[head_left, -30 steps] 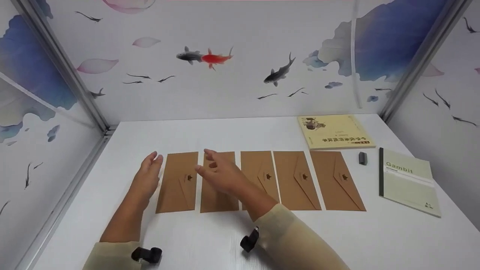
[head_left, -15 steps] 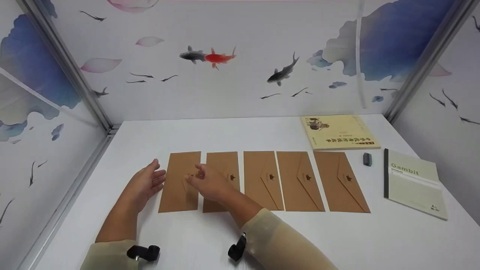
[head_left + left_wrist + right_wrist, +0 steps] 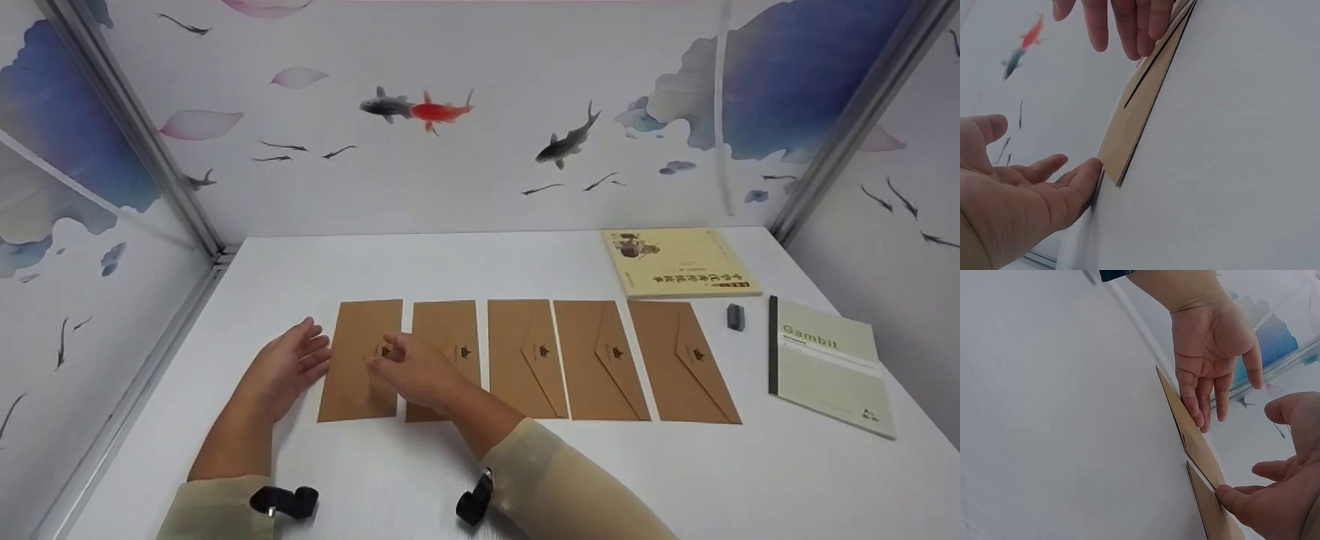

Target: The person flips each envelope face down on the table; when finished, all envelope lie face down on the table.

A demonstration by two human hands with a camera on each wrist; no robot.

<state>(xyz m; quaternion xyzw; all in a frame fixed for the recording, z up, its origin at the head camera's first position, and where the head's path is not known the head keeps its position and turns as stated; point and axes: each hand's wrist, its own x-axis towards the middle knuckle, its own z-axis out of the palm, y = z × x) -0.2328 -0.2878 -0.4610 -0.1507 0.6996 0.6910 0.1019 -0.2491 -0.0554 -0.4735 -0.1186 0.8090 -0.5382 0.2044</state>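
Left hand (image 3: 285, 371) palm inward, right hand (image 3: 420, 371) opposite, fingers (image 3: 1079, 190) of both loosely extended

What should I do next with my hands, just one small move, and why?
I'd perhaps nudge the leftmost envelope slightly toward the second envelope with your left grip. Its fingers are right beside that outer edge, and this gap looks wider than that between the third envelope and fourth envelope. Go gently: your right grip covers part of the gap.

Matt paper envelopes (image 3: 525, 360), smooth table (image 3: 712, 480)
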